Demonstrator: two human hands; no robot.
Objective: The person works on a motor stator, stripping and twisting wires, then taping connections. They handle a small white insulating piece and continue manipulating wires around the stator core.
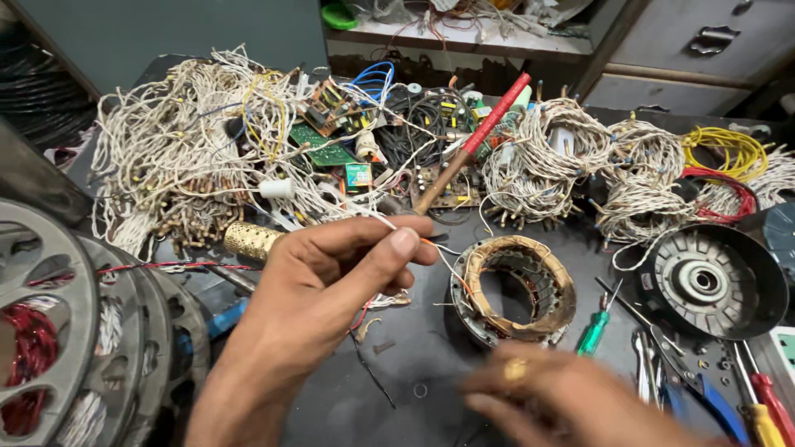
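Observation:
My left hand (331, 277) reaches in from the lower left and pinches a thin white wire (443, 261) between thumb and fingers. The wire runs to a round motor stator (513, 285) wound with copper and wrapped in tan tape, which lies on the dark bench just right of the hand. My right hand (555, 397) is blurred at the bottom edge below the stator, with a ring on one finger; its grip cannot be made out. A soldering iron (484, 136) with a red handle slants over the wire pile, its tip just above my left fingers.
Bundles of white twisted wire (182, 141) and circuit boards (323, 149) crowd the back. A black motor cover (712, 281) sits at the right, with a green screwdriver (595, 331), blue-handled pliers (691, 385) and more screwdrivers (766, 406) nearby. Grey motor housings (83, 331) stack up at left.

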